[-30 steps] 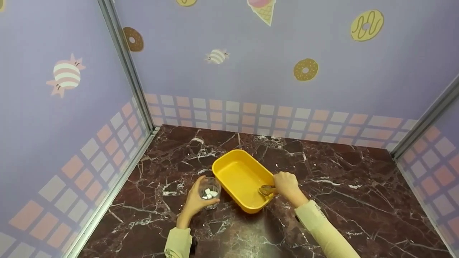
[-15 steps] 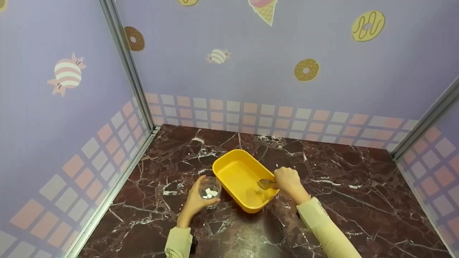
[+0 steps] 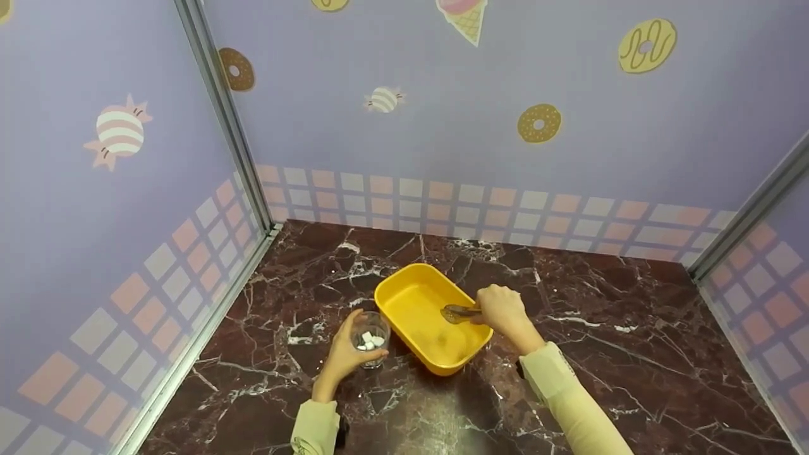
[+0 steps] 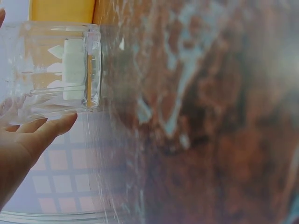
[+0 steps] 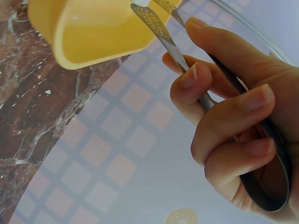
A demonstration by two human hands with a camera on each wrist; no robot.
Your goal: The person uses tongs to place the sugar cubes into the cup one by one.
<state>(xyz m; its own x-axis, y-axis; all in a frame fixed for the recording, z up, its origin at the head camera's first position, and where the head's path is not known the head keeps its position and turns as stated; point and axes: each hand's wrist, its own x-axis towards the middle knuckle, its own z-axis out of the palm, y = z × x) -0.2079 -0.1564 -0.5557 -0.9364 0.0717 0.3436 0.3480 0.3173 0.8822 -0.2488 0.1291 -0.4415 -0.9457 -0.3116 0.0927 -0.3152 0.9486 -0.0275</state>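
My left hand (image 3: 347, 349) holds a clear glass (image 3: 378, 325) around its side, next to a yellow plastic bin (image 3: 404, 338). Several white cubes (image 3: 368, 342) lie in the glass; the left wrist view shows them stacked near its base (image 4: 74, 70). With curled fingers, my right hand (image 3: 504, 316) grips metal tongs (image 3: 463, 311) over the bin's right rim. Their perforated tips (image 5: 152, 21) reach inside the bin. A whitish spot shows by the tips in the right wrist view, too cut off to tell what it is.
The bin and glass stand on a dark red marbled surface (image 3: 607, 354). A patterned wall (image 3: 442, 151) closes the back, with side walls left (image 3: 114, 253) and right (image 3: 771, 303). Small white specks dot the surface.
The tongs have lifted and moved left, from low by the bin's right wall to over its middle right. My left hand and the glass have stayed in place.
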